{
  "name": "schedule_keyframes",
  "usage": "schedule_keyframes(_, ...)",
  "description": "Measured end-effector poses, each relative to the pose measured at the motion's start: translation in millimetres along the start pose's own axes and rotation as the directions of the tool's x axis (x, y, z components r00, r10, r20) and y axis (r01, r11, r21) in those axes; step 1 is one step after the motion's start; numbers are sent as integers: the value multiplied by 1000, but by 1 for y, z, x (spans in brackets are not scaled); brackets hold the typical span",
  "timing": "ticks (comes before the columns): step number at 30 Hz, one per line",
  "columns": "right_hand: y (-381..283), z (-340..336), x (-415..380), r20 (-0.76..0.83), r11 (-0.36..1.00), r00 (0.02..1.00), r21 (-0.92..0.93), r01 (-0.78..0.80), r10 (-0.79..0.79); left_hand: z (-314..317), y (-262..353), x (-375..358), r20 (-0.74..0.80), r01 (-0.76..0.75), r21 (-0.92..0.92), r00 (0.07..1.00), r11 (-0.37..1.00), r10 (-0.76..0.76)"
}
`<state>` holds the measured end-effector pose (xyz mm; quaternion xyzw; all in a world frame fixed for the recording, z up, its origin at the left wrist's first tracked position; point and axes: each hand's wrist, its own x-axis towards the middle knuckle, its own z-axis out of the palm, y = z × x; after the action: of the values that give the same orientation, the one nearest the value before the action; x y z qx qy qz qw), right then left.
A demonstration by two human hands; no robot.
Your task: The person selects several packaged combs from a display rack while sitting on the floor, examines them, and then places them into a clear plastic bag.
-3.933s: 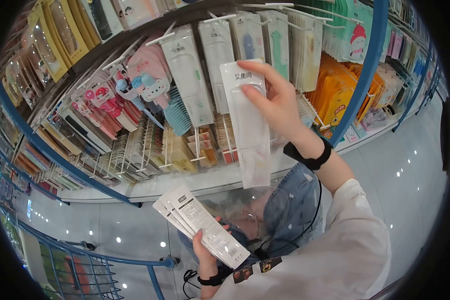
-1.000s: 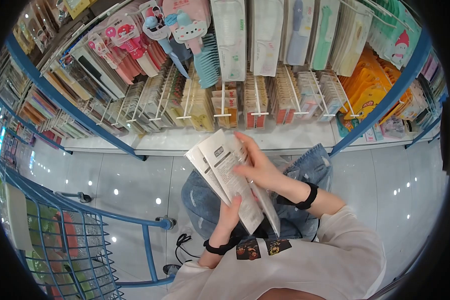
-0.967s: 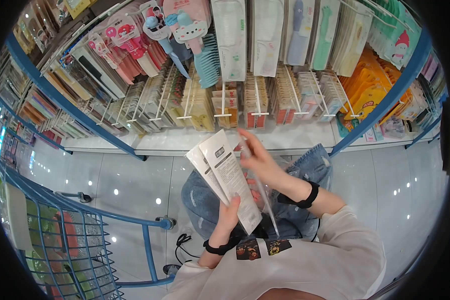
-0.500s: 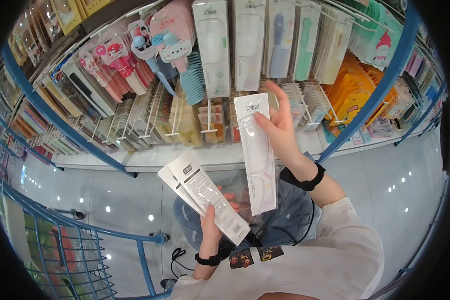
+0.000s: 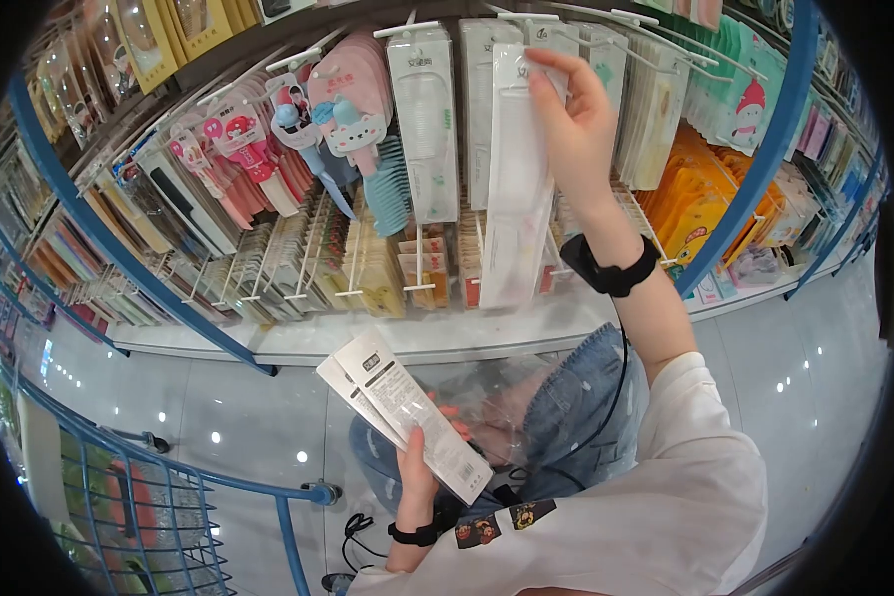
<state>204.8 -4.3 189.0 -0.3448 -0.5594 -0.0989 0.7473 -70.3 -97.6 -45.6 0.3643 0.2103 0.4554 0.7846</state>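
Note:
My right hand (image 5: 581, 129) is raised to the rack and pinches the top of a packaged comb (image 5: 515, 209), which hangs upright in front of similar packs (image 5: 477, 109). The comb itself is faint behind glare on the clear wrapping. Low in front of my lap, my left hand (image 5: 417, 482) is closed around white packs (image 5: 407, 402), at least two, fanned slightly with their printed backs facing up. Left of the right hand's pack, another packaged comb (image 5: 424, 129) hangs on its own hook.
Hair brushes (image 5: 358, 119) and orange packs (image 5: 680, 209) hang to either side. Blue posts (image 5: 755, 149) frame the rack above a white bottom shelf (image 5: 368, 338). A blue wire cart (image 5: 149, 497) stands at lower left. A clear plastic bag (image 5: 497, 397) lies over my lap.
My right hand has moved up and forward, carrying the packaged comb from above my lap to the hanging row. The left hand and its packs have hardly moved.

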Motion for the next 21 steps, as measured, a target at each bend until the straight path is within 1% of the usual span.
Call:
schedule_keyframes(2, 6, 4, 13, -10, 989, 989, -42, 145, -145, -1, 0, 0, -5, 5, 6, 1000, 1000, -5)
schedule_keyframes(5, 14, 8, 21, -43, 995, 996, -58, 76, -79, -3, -2, 1, -6, 7, 64, 1000, 998, -7)
schedule_keyframes(8, 15, 6, 22, -53, 994, 997, -93, 50, -55, -4, -1, 1, -6, 4, 67, 1000, 998, -3)
schedule_keyframes(11, 17, 3, 26, -49, 980, 993, -171, 101, -110, -5, 0, 1, 5, 2, 69, 1000, 998, -2)
schedule_keyframes(14, 15, 2, 35, -6, 988, 994, -114, 105, -107, -4, 0, 0, -15, 20, 26, 1000, 999, -20)
schedule_keyframes(17, 0, 2, 37, 113, 966, 990, -235, 106, -82, -2, -2, 1, 0, 25, 47, 1000, 999, -25)
schedule_keyframes(20, 11, 2, 37, 87, 990, 994, -121, 79, -69, -1, -6, 2, 21, 39, 31, 999, 999, -40)
schedule_keyframes(21, 12, 1, 35, 74, 990, 995, -122, 69, -61, 0, -6, 2, 18, 40, 44, 999, 998, -41)
